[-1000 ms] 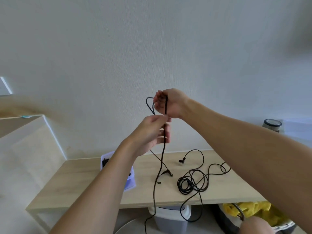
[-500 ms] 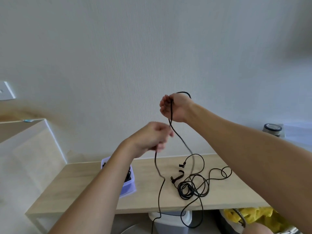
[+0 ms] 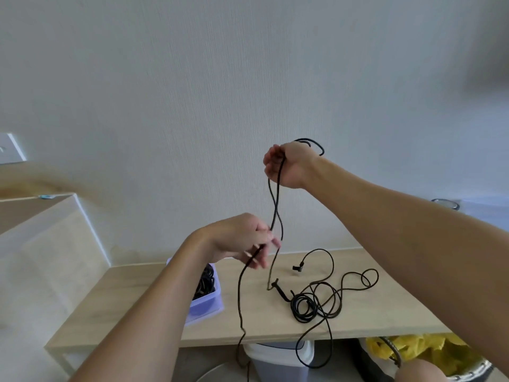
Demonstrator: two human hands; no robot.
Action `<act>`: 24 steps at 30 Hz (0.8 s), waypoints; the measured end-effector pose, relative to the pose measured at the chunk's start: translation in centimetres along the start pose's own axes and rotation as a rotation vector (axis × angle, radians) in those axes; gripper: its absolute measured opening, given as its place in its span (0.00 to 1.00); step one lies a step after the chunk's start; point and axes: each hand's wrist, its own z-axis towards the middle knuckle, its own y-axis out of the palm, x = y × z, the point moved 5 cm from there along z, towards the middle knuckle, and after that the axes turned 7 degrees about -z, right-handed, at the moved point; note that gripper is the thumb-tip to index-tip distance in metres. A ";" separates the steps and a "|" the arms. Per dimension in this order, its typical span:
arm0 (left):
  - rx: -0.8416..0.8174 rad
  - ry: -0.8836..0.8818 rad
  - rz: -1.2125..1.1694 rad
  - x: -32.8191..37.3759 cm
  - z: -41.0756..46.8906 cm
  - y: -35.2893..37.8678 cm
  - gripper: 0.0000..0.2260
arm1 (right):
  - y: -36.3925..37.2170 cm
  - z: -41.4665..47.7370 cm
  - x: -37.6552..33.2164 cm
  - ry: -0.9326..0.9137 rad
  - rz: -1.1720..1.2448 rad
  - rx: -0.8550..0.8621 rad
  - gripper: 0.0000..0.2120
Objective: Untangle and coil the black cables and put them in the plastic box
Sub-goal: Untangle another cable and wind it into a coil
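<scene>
The black cable (image 3: 276,199) is held in both hands, above the wooden table (image 3: 154,321). The right hand (image 3: 289,164) is raised and closed around it like a fist, and a small loop of the cable comes out over the back of this hand. From the fist two strands hang down almost vertical, side by side. The left hand (image 3: 242,241) is lower and pinches one of these strands between thumb and fingertips. Below the pinch this strand falls past the front edge of the table, toward the floor. The other strand goes down to the table top and ends at an angled plug (image 3: 276,285).

I judge the cable to be light, thin and very soft: it bends under its own weight and keeps no shape. It can slide through the fingers, so a closed hand holds the loops better than a pinch. A good place to take it is just below the fist, to make the next turn.

Between the hands the long axis is near upright.

A second tangled cable (image 3: 316,301) lies on the table to the right. The plastic box (image 3: 209,304), with dark coils already inside, stands at the left, partly behind the left forearm.
</scene>
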 end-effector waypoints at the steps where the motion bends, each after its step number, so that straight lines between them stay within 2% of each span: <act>1: 0.060 0.062 -0.158 0.4 0.3 -0.1 0.11 | 0.2 -0.1 0.3 0.011 -0.001 -0.007 0.18; 3: 0.212 0.210 -0.509 1.6 0.9 -0.5 0.08 | 1.0 -0.3 1.2 0.035 -0.030 -0.048 0.17; 4: 0.285 0.267 -0.603 2.1 1.2 -0.8 0.08 | 1.3 -0.4 1.6 0.047 -0.048 -0.069 0.17; 5: 0.343 0.295 -0.596 2.3 1.3 -1.1 0.08 | 1.4 -0.5 1.7 0.053 -0.059 -0.080 0.18; 7: 0.328 0.222 -0.319 1.7 1.2 -1.5 0.10 | 1.2 -0.5 1.2 0.048 -0.050 -0.074 0.18; 9: 0.111 0.008 0.042 0.1 0.5 -0.7 0.12 | 0.4 -0.4 0.2 0.023 -0.047 -0.029 0.18; 10: 0.036 -0.069 0.114 -0.7 0.2 -0.4 0.12 | 0.1 -0.3 -0.1 0.013 -0.048 -0.006 0.18; 12: 0.076 -0.052 -0.043 -1.0 0.3 -0.3 0.09 | -0.2 -0.2 0.0 0.017 -0.058 0.008 0.17; 14: 0.222 0.122 -0.365 0.2 1.0 -0.4 0.06 | 0.2 -0.2 1.0 0.045 -0.082 -0.029 0.17; 16: 0.374 0.258 -0.506 1.5 1.5 -0.9 0.06 | 0.6 -0.2 2.0 0.065 -0.118 -0.064 0.16; 18: 0.473 0.267 -0.387 1.8 1.6 -1.5 0.09 | 0.6 -0.2 2.1 0.064 -0.143 -0.062 0.16; 19: 0.471 0.210 -0.265 1.5 1.5 -1.9 0.11 | 0.5 -0.2 1.9 0.057 -0.157 -0.049 0.16; 21: 0.333 0.030 -0.022 0.5 1.0 -1.8 0.12 | 0.1 -0.1 1.4 0.040 -0.205 -0.017 0.17; 22: 0.248 -0.039 0.016 0.1 0.7 -1.5 0.11 | -0.1 0.0 1.3 0.032 -0.232 -0.004 0.18; 24: 0.198 -0.033 -0.100 0.4 0.5 -1.1 0.09 | -0.2 0.2 1.6 0.027 -0.266 0.017 0.18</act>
